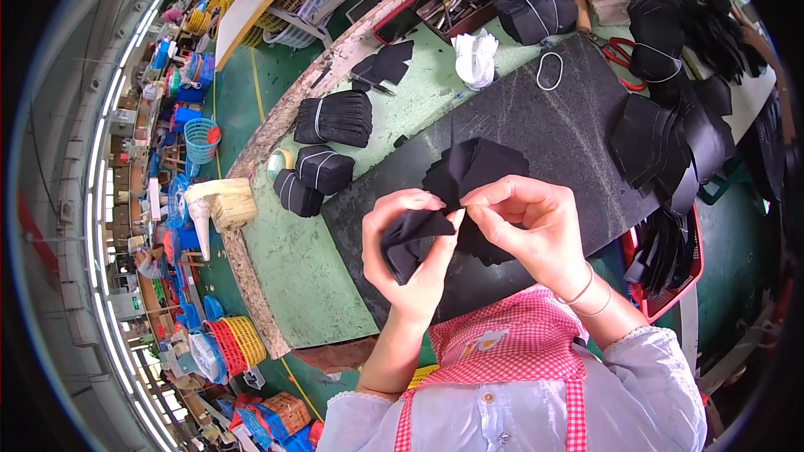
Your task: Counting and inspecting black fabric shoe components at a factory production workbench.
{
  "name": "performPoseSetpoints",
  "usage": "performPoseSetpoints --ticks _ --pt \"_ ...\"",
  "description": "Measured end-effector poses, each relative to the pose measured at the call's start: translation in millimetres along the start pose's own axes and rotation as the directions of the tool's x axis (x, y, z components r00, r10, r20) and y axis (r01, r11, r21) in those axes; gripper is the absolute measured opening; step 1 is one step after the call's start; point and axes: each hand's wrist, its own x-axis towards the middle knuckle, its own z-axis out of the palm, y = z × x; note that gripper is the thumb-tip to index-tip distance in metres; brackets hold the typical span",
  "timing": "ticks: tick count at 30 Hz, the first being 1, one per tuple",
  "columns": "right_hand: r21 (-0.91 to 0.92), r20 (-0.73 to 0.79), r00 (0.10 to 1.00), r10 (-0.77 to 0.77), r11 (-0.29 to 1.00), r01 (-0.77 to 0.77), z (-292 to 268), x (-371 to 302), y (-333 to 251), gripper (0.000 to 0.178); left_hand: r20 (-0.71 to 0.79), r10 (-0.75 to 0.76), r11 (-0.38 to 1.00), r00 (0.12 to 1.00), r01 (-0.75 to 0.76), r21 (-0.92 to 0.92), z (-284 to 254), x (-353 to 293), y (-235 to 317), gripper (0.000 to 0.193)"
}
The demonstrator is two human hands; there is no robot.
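My left hand (406,255) is wrapped round a folded black fabric piece (410,238), its thumb pressed along the piece's edge. My right hand (532,218) pinches thumb and forefinger together right by the left thumb tip; whatever lies between those fingertips is too small to make out. Just beyond both hands, a loose stack of black fabric pieces (490,163) rests on the dark work board (557,117), partly covered by the fingers.
Tied black bundles (333,119) lie left on the green tabletop (310,285). A white bundle (476,59), a white elastic loop (549,71), red-handled scissors (620,54) and a tool box (456,12) are farther back. Black pieces (662,138) hang at right above a red basket (678,293).
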Motion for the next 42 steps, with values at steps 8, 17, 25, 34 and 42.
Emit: performPoseSetpoints --ticks 8,17,25,34,42 --pt "0.181 0.109 0.992 0.065 0.98 -0.084 -8.9 3.4 6.9 0.015 0.059 -0.244 0.969 0.968 0.246 -0.032 -4.2 6.9 13.5 0.037" --pt "0.276 0.241 0.955 0.174 0.931 -0.239 -15.6 6.6 0.5 0.016 0.141 -0.435 0.828 0.889 0.457 -0.325 -8.6 8.7 6.5 0.037" --pt "0.157 0.103 0.993 0.061 0.985 -0.077 -8.8 2.8 7.6 0.011 0.076 0.054 0.991 0.996 -0.063 0.115 -7.9 8.3 5.7 0.035" --pt "-0.133 -0.072 0.974 -0.215 0.97 0.204 4.3 -3.2 7.1 0.005 0.255 -0.009 0.97 0.967 -0.054 0.238 -15.1 11.8 23.1 0.03" --pt "-0.279 -0.084 0.943 -0.322 0.916 0.288 6.1 -3.2 8.3 0.005 0.184 0.037 0.938 0.982 -0.098 0.333 -6.9 10.2 26.6 0.029"
